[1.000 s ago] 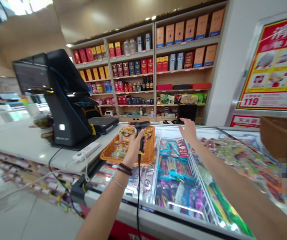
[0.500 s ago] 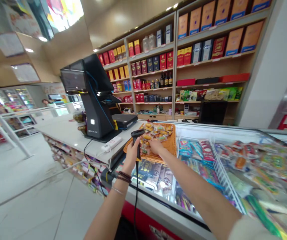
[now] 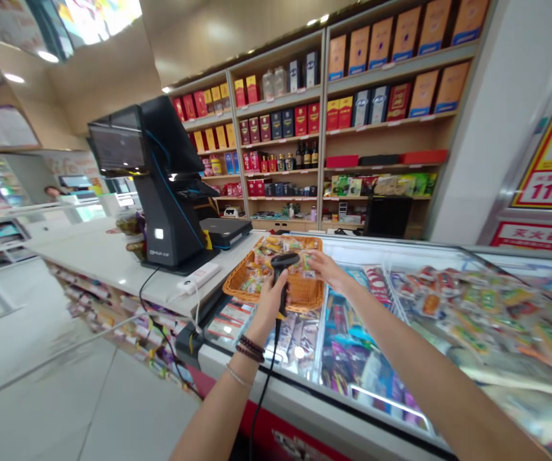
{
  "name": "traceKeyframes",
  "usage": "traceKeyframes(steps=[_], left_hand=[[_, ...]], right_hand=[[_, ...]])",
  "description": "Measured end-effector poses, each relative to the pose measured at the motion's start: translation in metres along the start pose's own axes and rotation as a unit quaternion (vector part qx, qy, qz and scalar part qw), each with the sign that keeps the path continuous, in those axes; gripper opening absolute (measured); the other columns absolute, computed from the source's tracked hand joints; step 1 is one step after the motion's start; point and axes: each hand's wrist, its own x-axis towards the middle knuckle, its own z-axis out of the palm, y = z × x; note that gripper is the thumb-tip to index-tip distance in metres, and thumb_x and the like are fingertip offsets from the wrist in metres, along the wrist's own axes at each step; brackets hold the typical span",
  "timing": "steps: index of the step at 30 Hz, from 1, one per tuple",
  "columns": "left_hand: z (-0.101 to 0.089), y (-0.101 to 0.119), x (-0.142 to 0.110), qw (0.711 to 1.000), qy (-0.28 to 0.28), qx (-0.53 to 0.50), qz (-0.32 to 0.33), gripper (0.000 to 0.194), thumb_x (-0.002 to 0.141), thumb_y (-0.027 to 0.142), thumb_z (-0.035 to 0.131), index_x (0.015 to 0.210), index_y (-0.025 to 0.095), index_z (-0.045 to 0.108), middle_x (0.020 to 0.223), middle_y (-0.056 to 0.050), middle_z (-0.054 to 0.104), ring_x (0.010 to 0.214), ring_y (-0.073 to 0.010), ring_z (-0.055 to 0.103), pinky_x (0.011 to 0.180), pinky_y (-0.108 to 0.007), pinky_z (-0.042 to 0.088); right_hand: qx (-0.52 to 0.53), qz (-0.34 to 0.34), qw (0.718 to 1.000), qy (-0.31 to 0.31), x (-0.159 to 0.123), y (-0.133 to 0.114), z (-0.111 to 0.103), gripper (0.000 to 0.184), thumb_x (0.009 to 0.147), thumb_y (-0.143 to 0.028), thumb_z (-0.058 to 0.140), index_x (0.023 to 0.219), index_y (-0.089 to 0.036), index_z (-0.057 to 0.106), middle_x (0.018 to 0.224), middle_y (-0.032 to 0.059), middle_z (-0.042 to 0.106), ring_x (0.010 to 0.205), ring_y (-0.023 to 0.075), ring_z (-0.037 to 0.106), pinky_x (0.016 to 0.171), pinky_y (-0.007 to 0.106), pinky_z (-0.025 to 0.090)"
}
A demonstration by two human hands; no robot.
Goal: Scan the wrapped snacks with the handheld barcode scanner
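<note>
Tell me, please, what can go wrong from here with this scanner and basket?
The black cord of the barcode scanner in the left hand hangs down over the freezer's front rim, so it might snag and jerk the scanner. The wicker basket sits at the counter's edge beside the right hand; a knock could spill snack packets onto the freezer.

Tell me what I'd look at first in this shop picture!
You'd first spot the tall wooden shelves of red and gold boxes at the back. Closer up, the left hand grips a black barcode scanner above a wicker basket of snacks, and the right hand reaches over it. Colourful packets fill the glass-topped display chest below.
</note>
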Motion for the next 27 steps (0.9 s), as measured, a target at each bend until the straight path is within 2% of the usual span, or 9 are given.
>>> traceKeyframes(steps=[3, 7, 12, 15, 21, 27], left_hand=[[0.027, -0.008, -0.009, 0.999, -0.047, -0.007, -0.010, 0.074, 0.062, 0.084, 0.094, 0.078, 0.021, 0.060, 0.068, 0.003, 0.061, 0.047, -0.0085, 0.051, 0.043, -0.023, 0.035], [0.057, -0.023, -0.015, 0.994, -0.110, 0.001, -0.018, 0.073, 0.064, 0.086, 0.091, 0.076, 0.021, 0.060, 0.065, 0.003, 0.058, 0.046, -0.0082, 0.050, 0.044, -0.024, 0.036], [0.080, -0.037, -0.020, 0.988, -0.149, 0.027, -0.025, 0.078, 0.062, 0.093, 0.087, 0.075, 0.021, 0.058, 0.064, 0.004, 0.057, 0.043, -0.0073, 0.046, 0.042, -0.024, 0.032], [0.086, -0.038, -0.022, 0.985, -0.170, 0.028, -0.026, 0.076, 0.067, 0.092, 0.086, 0.075, 0.021, 0.058, 0.064, 0.003, 0.058, 0.043, -0.0075, 0.046, 0.042, -0.024, 0.033], [0.091, -0.032, -0.023, 0.983, -0.182, 0.024, -0.023, 0.076, 0.066, 0.092, 0.087, 0.075, 0.022, 0.058, 0.061, 0.004, 0.057, 0.043, -0.0084, 0.046, 0.042, -0.024, 0.031], [0.094, -0.028, -0.028, 0.981, -0.193, 0.028, -0.025, 0.074, 0.067, 0.089, 0.088, 0.076, 0.022, 0.058, 0.064, 0.004, 0.057, 0.044, -0.0083, 0.046, 0.042, -0.025, 0.032]], right_hand=[[0.030, 0.021, 0.998, 0.059, -0.021, -0.015, -0.028, 0.043, 0.075, -0.047, 0.096, 0.108, -0.029, 0.076, 0.091, 0.0009, 0.081, 0.085, 0.0234, 0.081, 0.078, 0.037, 0.067], [0.020, 0.025, 0.990, 0.136, -0.041, -0.022, -0.064, 0.049, 0.072, -0.051, 0.096, 0.109, -0.028, 0.074, 0.088, 0.0023, 0.082, 0.086, 0.0250, 0.081, 0.069, 0.031, 0.062], [0.011, 0.025, 0.979, 0.202, -0.053, -0.026, -0.095, 0.050, 0.070, -0.053, 0.096, 0.107, -0.029, 0.073, 0.083, 0.0018, 0.080, 0.085, 0.0258, 0.081, 0.067, 0.030, 0.059], [0.012, 0.020, 0.977, 0.214, -0.057, -0.032, -0.105, 0.052, 0.069, -0.054, 0.096, 0.106, -0.028, 0.071, 0.085, 0.0029, 0.081, 0.089, 0.0276, 0.082, 0.071, 0.033, 0.061], [0.012, -0.004, 0.979, 0.204, -0.060, -0.036, -0.112, 0.062, 0.062, -0.059, 0.098, 0.106, -0.029, 0.068, 0.089, 0.0062, 0.083, 0.092, 0.0319, 0.082, 0.074, 0.039, 0.062], [0.016, 0.001, 0.977, 0.212, -0.059, -0.033, -0.114, 0.064, 0.058, -0.058, 0.098, 0.107, -0.029, 0.068, 0.086, 0.0031, 0.080, 0.090, 0.0301, 0.082, 0.072, 0.036, 0.059]])
